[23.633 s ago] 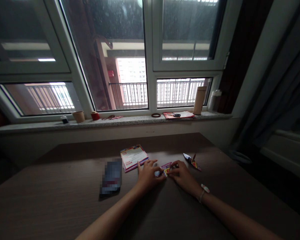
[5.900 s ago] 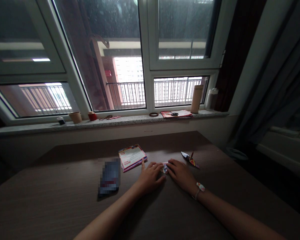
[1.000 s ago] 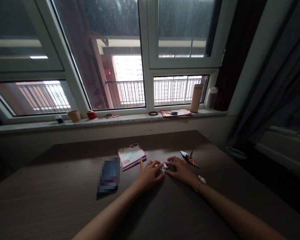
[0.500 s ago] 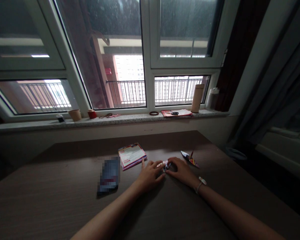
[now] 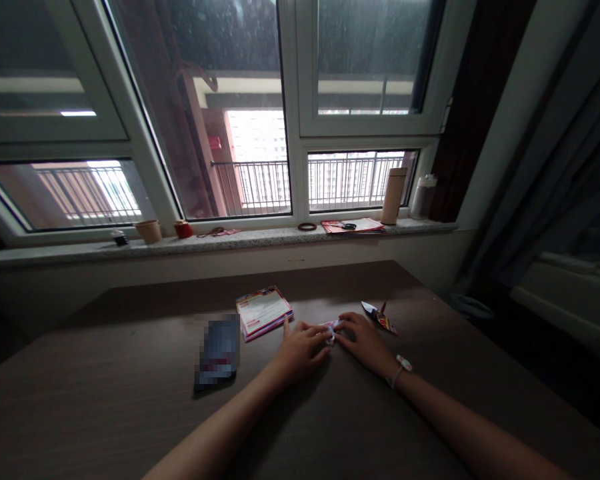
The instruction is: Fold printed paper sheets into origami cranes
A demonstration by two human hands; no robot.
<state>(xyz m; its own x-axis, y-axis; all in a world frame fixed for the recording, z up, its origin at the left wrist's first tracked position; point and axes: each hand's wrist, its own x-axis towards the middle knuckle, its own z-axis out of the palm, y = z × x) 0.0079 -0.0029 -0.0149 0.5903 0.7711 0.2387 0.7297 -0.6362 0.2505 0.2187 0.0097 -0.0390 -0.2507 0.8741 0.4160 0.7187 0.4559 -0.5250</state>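
A small piece of printed paper (image 5: 332,329), pink, white and blue, lies on the table between my hands; its shape is partly covered. The fingertips of my left hand (image 5: 303,350) press on its left side, with the little finger sticking out. My right hand (image 5: 365,339) has its thumb and fingers closed on the paper's right side. Just beyond my left hand sits a stack of printed sheets (image 5: 265,311). To the right of my right hand are a pointed blade-like item (image 5: 371,311) and a colourful scrap (image 5: 389,325).
A dark, pixelated flat object (image 5: 219,350) rests on the brown table (image 5: 130,373), left of my left forearm. On the windowsill stand a paper cup (image 5: 149,231), a red spool (image 5: 183,229), a tan flask (image 5: 394,197) and a white bottle (image 5: 423,197). Scissors (image 5: 349,226) lie there on papers.
My right hand's fingers have shifted slightly over the piece of paper, and more of its middle shows differently between the hands. My left hand is almost still.
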